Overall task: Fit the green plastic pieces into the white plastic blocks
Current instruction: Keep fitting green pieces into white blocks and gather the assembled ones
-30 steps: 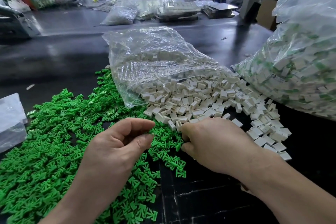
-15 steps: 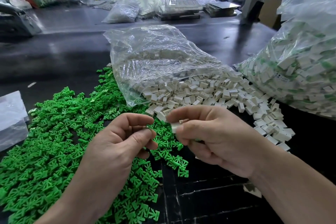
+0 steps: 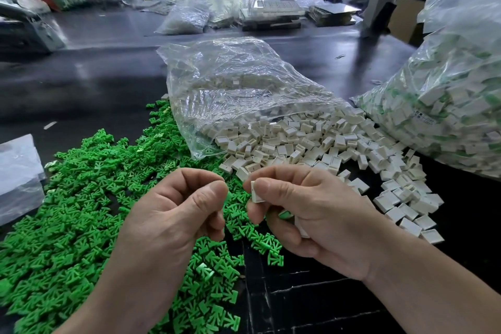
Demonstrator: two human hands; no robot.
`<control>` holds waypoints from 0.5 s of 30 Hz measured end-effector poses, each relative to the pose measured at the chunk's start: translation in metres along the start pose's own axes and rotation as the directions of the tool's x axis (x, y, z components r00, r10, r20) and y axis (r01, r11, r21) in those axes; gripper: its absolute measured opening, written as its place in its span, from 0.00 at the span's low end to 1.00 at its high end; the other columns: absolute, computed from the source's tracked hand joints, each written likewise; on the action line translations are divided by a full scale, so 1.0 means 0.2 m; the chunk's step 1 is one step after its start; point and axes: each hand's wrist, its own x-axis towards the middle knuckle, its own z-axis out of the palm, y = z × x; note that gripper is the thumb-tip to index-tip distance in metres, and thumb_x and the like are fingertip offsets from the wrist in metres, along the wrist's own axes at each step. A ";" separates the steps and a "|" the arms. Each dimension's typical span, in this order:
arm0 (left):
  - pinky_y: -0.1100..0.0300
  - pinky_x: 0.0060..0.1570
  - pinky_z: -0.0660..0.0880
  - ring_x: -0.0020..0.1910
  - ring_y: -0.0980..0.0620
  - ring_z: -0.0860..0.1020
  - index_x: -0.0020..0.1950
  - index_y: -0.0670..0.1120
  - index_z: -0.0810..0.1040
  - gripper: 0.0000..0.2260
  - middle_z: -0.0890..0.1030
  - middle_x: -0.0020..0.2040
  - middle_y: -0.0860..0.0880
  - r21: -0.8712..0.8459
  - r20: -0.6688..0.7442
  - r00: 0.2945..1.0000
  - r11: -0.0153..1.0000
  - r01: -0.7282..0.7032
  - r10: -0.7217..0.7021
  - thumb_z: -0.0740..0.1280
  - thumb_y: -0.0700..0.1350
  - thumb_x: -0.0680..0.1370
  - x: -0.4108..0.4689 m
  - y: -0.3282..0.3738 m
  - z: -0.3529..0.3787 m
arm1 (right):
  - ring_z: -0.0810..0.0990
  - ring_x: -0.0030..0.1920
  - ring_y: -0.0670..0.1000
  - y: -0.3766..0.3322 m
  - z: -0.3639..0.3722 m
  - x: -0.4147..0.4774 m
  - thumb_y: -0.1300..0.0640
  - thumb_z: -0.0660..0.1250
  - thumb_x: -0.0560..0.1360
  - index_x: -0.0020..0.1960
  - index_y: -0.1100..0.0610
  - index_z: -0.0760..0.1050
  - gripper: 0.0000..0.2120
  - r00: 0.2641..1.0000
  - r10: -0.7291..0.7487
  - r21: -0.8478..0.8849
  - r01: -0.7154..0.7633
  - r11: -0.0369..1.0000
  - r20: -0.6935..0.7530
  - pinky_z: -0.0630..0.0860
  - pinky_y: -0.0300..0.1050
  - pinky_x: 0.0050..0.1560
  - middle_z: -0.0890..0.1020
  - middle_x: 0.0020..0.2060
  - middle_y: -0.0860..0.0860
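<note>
The right hand (image 3: 320, 214) pinches a small white square plastic block (image 3: 256, 194) between thumb and forefinger, above the loose heap of green forked plastic pieces (image 3: 81, 198) on the dark desk (image 3: 81, 84). The left hand (image 3: 176, 219) faces it, thumb pressed to its curled forefinger; whether it grips anything cannot be told.

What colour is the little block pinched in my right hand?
The block in the right hand is off-white; best seen in the head view.

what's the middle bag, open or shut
Open: the bag lies with its mouth gaping, white blocks spilling onto the table.
</note>
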 end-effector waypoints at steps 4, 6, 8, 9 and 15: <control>0.59 0.29 0.76 0.32 0.47 0.79 0.40 0.48 0.83 0.09 0.81 0.36 0.41 -0.096 0.054 0.998 0.995 0.028 -0.023 0.75 0.50 0.65 -0.01 0.01 0.03 | 0.68 0.23 0.46 0.01 0.00 0.00 0.57 0.68 0.77 0.53 0.60 0.75 0.08 1.000 0.028 0.093 -0.028 0.995 0.005 0.62 0.35 0.20 0.84 0.44 0.59; 0.59 0.28 0.75 0.31 0.47 0.80 0.40 0.47 0.83 0.08 0.81 0.36 0.41 -0.123 0.058 0.998 0.992 0.035 -0.029 0.74 0.49 0.64 -0.01 0.01 0.03 | 0.68 0.24 0.47 0.01 0.00 0.01 0.57 0.68 0.75 0.52 0.59 0.75 0.09 0.999 0.039 0.113 -0.039 0.993 -0.005 0.61 0.34 0.20 0.84 0.44 0.58; 0.59 0.27 0.75 0.31 0.46 0.80 0.39 0.48 0.83 0.08 0.81 0.36 0.41 -0.128 0.052 0.998 0.991 0.047 -0.041 0.74 0.49 0.64 -0.01 0.02 0.03 | 0.68 0.24 0.46 0.02 0.00 0.02 0.57 0.71 0.72 0.50 0.57 0.79 0.08 0.999 0.045 0.125 -0.042 0.991 -0.020 0.60 0.34 0.19 0.80 0.40 0.55; 0.60 0.27 0.75 0.31 0.46 0.80 0.39 0.48 0.83 0.08 0.81 0.36 0.41 -0.122 0.049 0.998 0.991 0.051 -0.045 0.74 0.49 0.63 -0.01 0.02 0.04 | 0.67 0.24 0.46 0.02 0.00 0.02 0.57 0.71 0.71 0.49 0.57 0.81 0.08 0.999 0.048 0.135 -0.044 0.990 -0.027 0.60 0.34 0.19 0.77 0.38 0.54; 0.60 0.26 0.74 0.30 0.48 0.79 0.38 0.48 0.83 0.01 0.81 0.35 0.42 -0.081 0.035 0.998 0.995 0.056 -0.054 0.72 0.44 0.68 -0.02 0.01 0.06 | 0.67 0.21 0.46 0.03 0.01 0.02 0.61 0.70 0.70 0.46 0.59 0.79 0.05 0.998 0.033 0.238 -0.022 0.971 -0.044 0.61 0.32 0.18 0.78 0.35 0.55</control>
